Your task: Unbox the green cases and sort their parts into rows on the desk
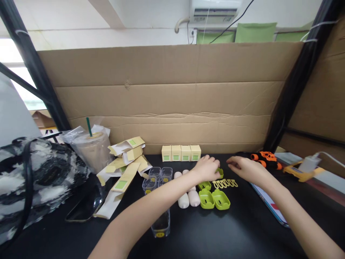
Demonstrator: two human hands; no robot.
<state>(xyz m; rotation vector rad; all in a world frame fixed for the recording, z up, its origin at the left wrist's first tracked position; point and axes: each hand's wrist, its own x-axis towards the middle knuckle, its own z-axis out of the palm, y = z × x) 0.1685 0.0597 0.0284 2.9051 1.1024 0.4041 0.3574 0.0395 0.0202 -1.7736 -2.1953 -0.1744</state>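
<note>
While reaching over the black table [242,230] in the head view, meeting near the middle of its back half: left hand [207,168] and right hand [244,169], close together but apart. Curling the left hand's fingers down around a green clip [220,173] — only a sliver of it showing past the knuckles, so gripped, though how firmly cannot be told. Holding the right hand's fingers loosely bent and pointed toward the left hand, nothing visibly between them; whether pinching anything small cannot be told.

Lying just nearer than the hands: more green pieces [214,199], two side by side and a third behind them, and a row of thin yellow rings [225,183] just beside the right hand. Resting left of the green pieces, a few cream cylinders [188,198]. Standing further left, small clear cases [157,177], with one more clear case [161,225] toward the front edge.

Lining the back edge against the cardboard wall [172,97] — four cream boxes [181,153]. Piling up toward the back left: opened cartons [125,163], an iced drink cup [93,149], a patterned bag [35,176]. Sitting at the back right corner, an orange tool [265,158].
</note>
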